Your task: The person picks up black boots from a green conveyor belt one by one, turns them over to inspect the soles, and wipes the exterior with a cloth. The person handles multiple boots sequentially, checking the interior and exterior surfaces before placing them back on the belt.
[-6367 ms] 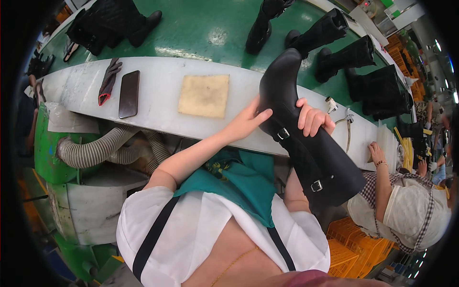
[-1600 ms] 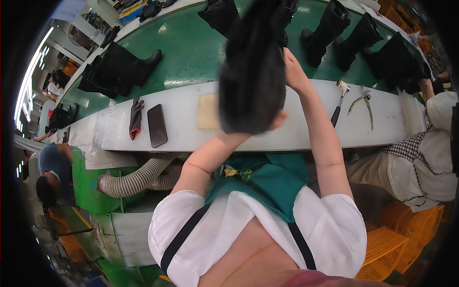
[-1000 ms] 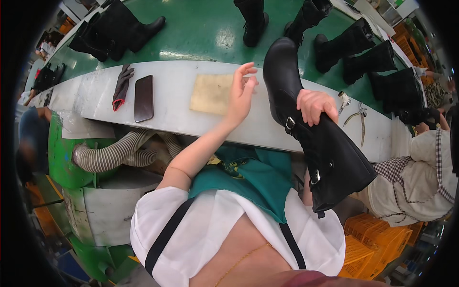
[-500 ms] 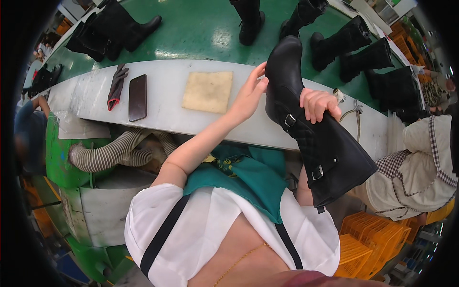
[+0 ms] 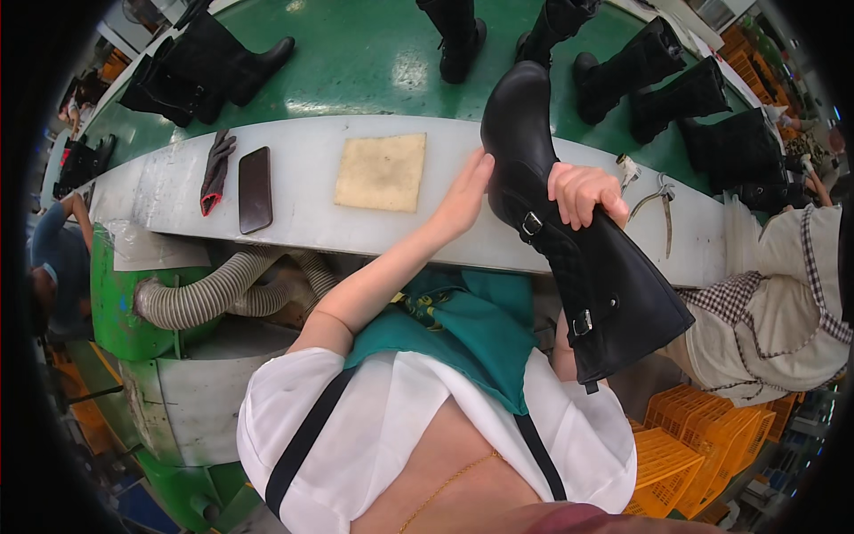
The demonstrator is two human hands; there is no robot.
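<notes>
A tall black boot (image 5: 569,240) is held up over the near edge of a long white bench (image 5: 178,191), with its toe pointing away and its open top hanging down toward the person's lap. The right hand (image 5: 583,191) is wrapped around the boot's ankle, just above a small silver buckle (image 5: 531,224), so the boot is gripped tight. The left hand (image 5: 464,191) is laid flat and open against the left side of the boot, touching it but not closed around it. A second buckle (image 5: 583,322) is seen lower down on the leg of the boot. On the bench, a square tan pad (image 5: 381,171) is placed just left of the left hand. Further left, a dark flat phone (image 5: 254,189) is laid beside a folded grey glove (image 5: 213,169). To the right of the boot, metal pliers (image 5: 663,200) are left on the bench. More black boots (image 5: 654,76) are stood on the green belt (image 5: 356,62) behind the bench. A grey ribbed hose (image 5: 213,294) is seen under the bench.
</notes>
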